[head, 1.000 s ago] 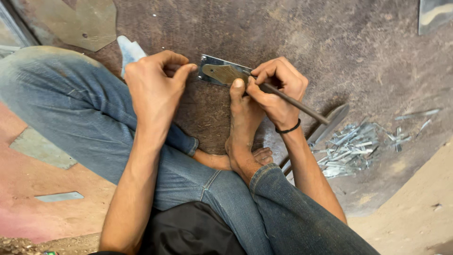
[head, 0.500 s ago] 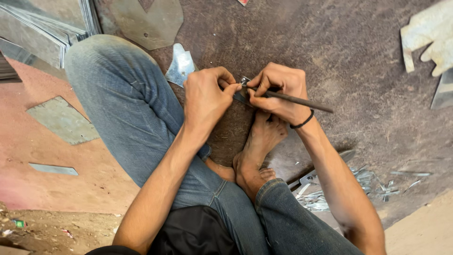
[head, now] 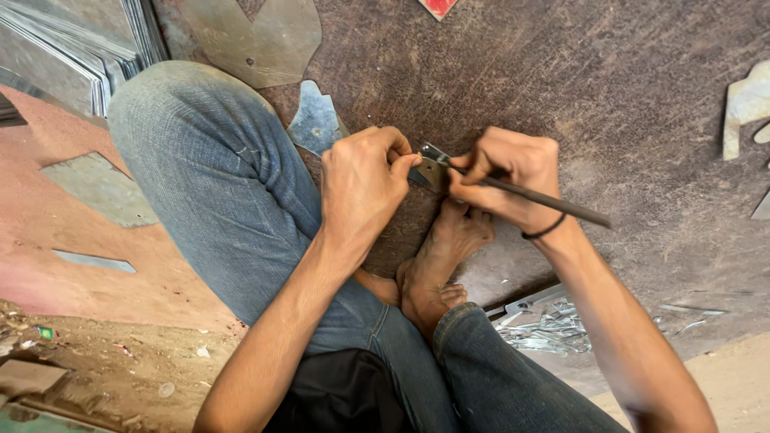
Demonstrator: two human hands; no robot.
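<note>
The person sits on the ground with knees spread, and both hands meet over a small metal piece lying on the dark worn board, just ahead of their bare foot. The left hand is curled closed on the piece's left end, pinning it down; most of the piece is hidden under the fingers, only a short bright edge showing between the two hands. The right hand is closed round a thin dark rod, held like a pen, its tip at the piece's right edge and its shaft running out past the wrist to the right. The hands almost touch, leaving little room between them. Close behind the left hand lies a jagged metal offcut, with a larger cut sheet beyond it and a stack of flat sheets at far left. Shiny trimmings lie heaped near the right knee. The board to the right stays open up to a pale cutout at the edge.
</note>
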